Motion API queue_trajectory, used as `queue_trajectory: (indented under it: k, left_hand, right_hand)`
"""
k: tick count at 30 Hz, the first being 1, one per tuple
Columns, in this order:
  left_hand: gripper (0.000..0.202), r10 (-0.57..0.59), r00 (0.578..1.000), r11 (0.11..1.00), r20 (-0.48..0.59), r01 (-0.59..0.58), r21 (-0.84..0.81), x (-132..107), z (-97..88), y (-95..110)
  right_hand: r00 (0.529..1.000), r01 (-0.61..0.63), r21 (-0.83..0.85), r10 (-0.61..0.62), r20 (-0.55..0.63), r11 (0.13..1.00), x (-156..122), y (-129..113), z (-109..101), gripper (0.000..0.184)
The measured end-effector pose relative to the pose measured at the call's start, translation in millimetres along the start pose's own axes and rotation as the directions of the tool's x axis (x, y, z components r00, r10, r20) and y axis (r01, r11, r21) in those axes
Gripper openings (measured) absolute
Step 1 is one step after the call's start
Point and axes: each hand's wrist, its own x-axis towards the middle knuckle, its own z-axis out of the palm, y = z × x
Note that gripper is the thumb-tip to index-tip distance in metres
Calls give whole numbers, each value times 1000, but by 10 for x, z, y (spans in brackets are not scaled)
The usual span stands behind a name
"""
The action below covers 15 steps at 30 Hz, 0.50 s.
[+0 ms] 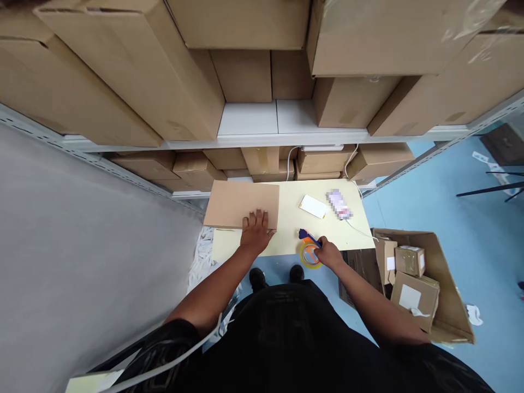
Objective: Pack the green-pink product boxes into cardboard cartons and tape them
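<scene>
A flat brown cardboard piece point(239, 203) lies on the left part of a small pale yellow table point(290, 218). My left hand point(256, 229) rests flat on the cardboard's near edge, fingers stretched out. My right hand point(327, 254) is closed around a tape dispenser point(310, 248) with a blue handle and an orange roll, at the table's front edge. A white card point(313, 206) and a blurred small object point(338, 204) with a white cable lie further back on the table.
Metal shelving point(262, 139) stacked with large cardboard boxes rises behind the table. An open carton point(426, 284) holding several small parcels sits on the blue floor at right. A grey wall runs along the left. White paper scraps lie beside the table's left leg.
</scene>
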Motion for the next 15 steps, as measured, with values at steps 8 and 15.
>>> queue_trajectory:
  k: [8, 15]
  left_hand:
    - [77, -133, 991, 989, -21, 131, -66, 20, -100, 352]
    - [48, -125, 970, 960, -207, 66, -271, -589, -329, -169]
  right_hand:
    - [994, 34, -86, -43, -103, 996, 657, 48, -53, 28]
    - [997, 70, -83, -72, -23, 994, 794, 96, -62, 34]
